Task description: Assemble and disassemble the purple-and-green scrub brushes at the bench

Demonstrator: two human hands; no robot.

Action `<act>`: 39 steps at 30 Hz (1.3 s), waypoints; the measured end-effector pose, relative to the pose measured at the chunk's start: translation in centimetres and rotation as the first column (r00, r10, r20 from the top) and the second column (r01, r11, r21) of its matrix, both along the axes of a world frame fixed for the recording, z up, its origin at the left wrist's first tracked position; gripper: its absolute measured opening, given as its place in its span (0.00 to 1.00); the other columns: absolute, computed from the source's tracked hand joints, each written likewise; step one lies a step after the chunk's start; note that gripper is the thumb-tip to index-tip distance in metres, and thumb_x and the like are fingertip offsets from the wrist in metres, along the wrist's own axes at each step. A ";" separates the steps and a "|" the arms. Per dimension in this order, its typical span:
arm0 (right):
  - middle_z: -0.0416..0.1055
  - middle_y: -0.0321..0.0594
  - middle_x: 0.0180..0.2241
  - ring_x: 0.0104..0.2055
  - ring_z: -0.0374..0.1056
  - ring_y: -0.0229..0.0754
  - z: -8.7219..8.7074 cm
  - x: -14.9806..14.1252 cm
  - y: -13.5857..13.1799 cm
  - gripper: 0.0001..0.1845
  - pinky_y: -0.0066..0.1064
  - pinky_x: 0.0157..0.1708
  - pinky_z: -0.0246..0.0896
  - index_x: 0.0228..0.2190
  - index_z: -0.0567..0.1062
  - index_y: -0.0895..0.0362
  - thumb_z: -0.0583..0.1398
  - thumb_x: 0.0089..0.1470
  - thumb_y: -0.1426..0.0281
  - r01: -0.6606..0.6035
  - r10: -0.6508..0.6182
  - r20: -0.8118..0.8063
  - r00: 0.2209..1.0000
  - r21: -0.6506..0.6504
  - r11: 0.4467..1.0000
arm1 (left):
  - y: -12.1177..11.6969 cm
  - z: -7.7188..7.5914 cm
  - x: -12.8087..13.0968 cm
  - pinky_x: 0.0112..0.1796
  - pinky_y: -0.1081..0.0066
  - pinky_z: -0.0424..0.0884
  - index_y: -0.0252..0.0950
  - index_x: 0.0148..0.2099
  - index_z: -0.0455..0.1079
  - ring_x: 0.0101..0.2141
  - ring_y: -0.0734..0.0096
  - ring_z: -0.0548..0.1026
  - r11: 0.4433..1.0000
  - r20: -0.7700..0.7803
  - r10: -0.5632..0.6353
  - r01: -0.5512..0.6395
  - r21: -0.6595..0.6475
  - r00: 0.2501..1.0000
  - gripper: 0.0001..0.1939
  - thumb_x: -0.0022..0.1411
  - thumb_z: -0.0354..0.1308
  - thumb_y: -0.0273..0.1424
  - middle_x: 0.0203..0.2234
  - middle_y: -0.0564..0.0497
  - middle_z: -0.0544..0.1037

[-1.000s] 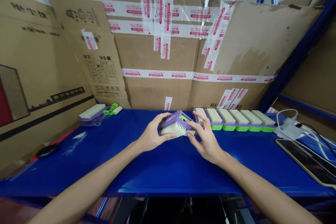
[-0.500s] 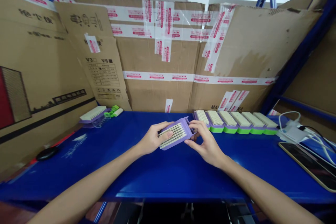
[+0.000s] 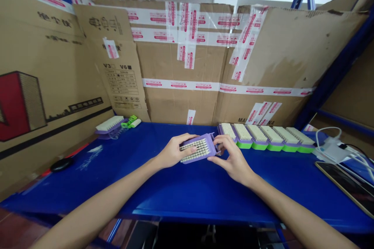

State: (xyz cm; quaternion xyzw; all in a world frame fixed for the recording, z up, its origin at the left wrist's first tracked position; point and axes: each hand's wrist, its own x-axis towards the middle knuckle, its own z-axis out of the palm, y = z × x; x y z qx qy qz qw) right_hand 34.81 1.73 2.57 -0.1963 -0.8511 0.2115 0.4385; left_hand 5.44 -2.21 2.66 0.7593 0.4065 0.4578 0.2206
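Observation:
Held above the middle of the table is a purple brush with rows of cream bristles facing up, tilted with its right end higher. My left hand grips its left end, the thumb lying across the bristles and the fingers underneath. At the brush's right end, my right hand has its fingers curled and its thumb near the lower corner, closed on the purple end piece. What lies between the right fingertips is partly hidden.
Several green-and-purple brushes stand in a row at the back right. Back left are a purple brush piece and green parts. A phone, a white charger and cables lie right. Cardboard walls enclose the blue table.
The view has shifted, so the surroundings sit slightly further right. The brush has turned a little flatter in my hands. Both hands stay at its ends.

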 end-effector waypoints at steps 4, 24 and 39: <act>0.71 0.45 0.56 0.48 0.73 0.50 0.1 0.1 0.1 0.19 0.47 0.49 0.77 0.54 0.74 0.47 0.71 0.70 0.56 0.018 -0.018 0.031 0.999 0.014 1.000 | 0.0 -0.2 0.1 0.61 0.52 0.80 0.35 0.69 0.77 0.58 0.46 0.84 0.999 -0.013 -0.017 0.017 -0.028 1.000 0.34 0.74 0.67 0.54 0.61 0.38 0.84; 0.69 0.45 0.52 0.47 0.69 0.51 -0.2 -0.2 -0.1 0.20 0.45 0.46 0.76 0.49 0.71 0.47 0.71 0.68 0.51 0.035 -0.035 0.040 0.999 -0.001 0.999 | -1.0 0.6 0.4 0.61 0.39 0.78 0.43 0.74 0.61 0.62 0.39 0.80 0.999 -0.323 0.041 -0.036 0.021 0.945 0.46 0.65 0.76 0.53 0.66 0.35 0.77; 0.66 0.44 0.52 0.44 0.68 0.49 0.0 -0.2 0.0 0.21 0.45 0.44 0.76 0.46 0.71 0.48 0.73 0.66 0.52 0.065 -0.064 0.023 0.998 -0.039 0.997 | -1.0 0.3 0.6 0.64 0.41 0.76 0.39 0.74 0.65 0.63 0.41 0.79 0.993 -0.373 0.090 -0.056 0.102 0.923 0.40 0.73 0.66 0.58 0.66 0.35 0.78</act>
